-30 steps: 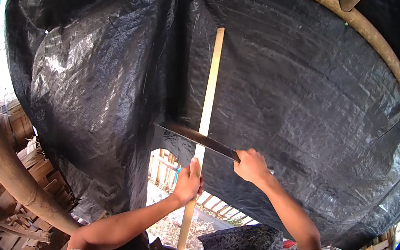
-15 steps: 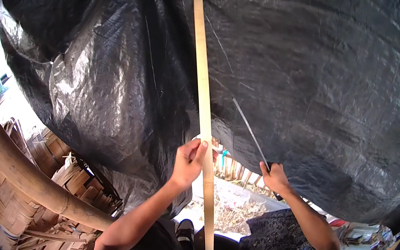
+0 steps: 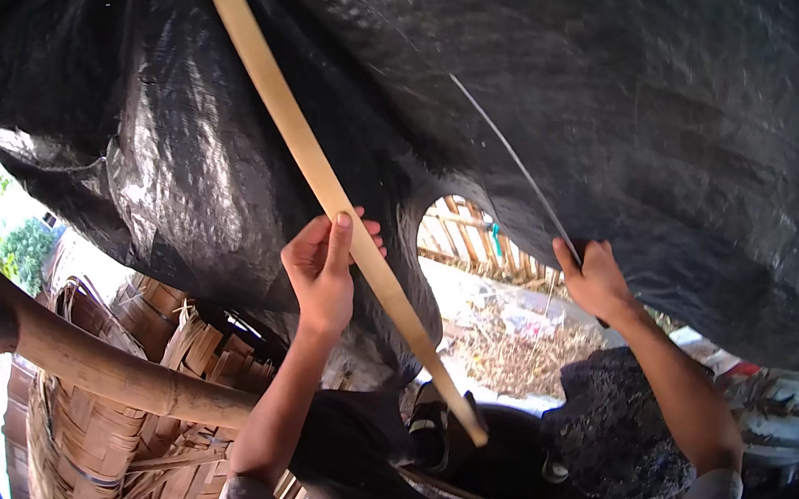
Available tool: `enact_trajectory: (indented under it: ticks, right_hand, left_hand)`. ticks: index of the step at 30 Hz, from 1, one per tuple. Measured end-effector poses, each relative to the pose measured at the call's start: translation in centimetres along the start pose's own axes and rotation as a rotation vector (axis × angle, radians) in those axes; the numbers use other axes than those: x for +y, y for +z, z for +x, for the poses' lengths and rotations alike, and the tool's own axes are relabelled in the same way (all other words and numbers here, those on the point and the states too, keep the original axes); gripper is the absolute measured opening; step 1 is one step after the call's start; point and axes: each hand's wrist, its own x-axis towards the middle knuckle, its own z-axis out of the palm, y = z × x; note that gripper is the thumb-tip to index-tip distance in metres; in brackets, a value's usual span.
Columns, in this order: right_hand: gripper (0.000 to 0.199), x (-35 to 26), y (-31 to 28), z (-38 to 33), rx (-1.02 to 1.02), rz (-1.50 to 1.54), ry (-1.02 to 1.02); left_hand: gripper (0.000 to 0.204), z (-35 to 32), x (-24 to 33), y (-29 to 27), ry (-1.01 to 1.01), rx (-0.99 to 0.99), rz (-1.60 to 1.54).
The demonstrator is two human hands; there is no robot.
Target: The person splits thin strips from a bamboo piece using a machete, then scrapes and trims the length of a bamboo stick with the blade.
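A long, pale bamboo strip (image 3: 282, 108) slants from the upper left down to the lower middle, bowed slightly. My left hand (image 3: 325, 265) is closed around it below its middle, thumb flat on the face and fingers behind. On the right, my right hand (image 3: 599, 284) grips the dark handle of a knife with a long, thin blade (image 3: 521, 168). The blade points up and to the left, apart from the strip. Most of the handle is hidden in my fist.
A black plastic sheet (image 3: 580, 102) hangs across the view ahead. At the lower left, a thick bamboo pole (image 3: 120, 376) runs in front of woven bamboo baskets (image 3: 99, 427). Dark patterned cloth (image 3: 619, 420) lies at my right. Dry litter (image 3: 517, 351) covers the ground beyond.
Both hands have risen. The strip's top has swung to the left, its lower end has come up to the right, and the knife has moved up with my right hand.
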Motion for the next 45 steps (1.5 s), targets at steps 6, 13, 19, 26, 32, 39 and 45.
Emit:
enact_trajectory:
  ticks: [6, 13, 19, 26, 32, 39, 45]
  right_hand:
    - [0.049, 1.3, 0.7, 1.1, 0.143, -0.121, 0.015]
    - [0.043, -0.6, -0.4, 0.4, -0.103, -0.055, 0.033]
    - [0.042, 0.9, 1.0, 0.2, -0.007, -0.173, -0.11]
    - [0.047, 0.6, 0.8, 0.5, -0.131, -0.114, -0.033]
    - [0.049, -0.7, 0.3, -0.2, -0.151, 0.006, 0.076]
    - [0.05, -4.4, 0.4, -4.5, -0.31, 0.311, 0.125]
    - [0.05, -2.6, 4.9, -13.9, -0.511, 0.748, 0.43]
  left_hand:
    - [0.021, 0.5, -0.5, 0.3, 0.084, -0.045, 0.058]
    - [0.018, 0.5, -0.2, -0.1, 0.109, -0.086, 0.146]
    - [0.015, 0.1, -0.2, -0.2, 0.062, -0.13, 0.113]
    - [0.014, 0.3, -0.1, -1.1, -0.008, -0.134, 0.007]
    - [0.016, 0.2, 0.4, -1.8, 0.016, -0.117, 0.088]
    - [0.019, -0.7, 1.0, -2.3, 0.092, -0.116, 0.16]
    - [0.019, -1.3, 1.1, -1.7, 0.082, -0.13, 0.141]
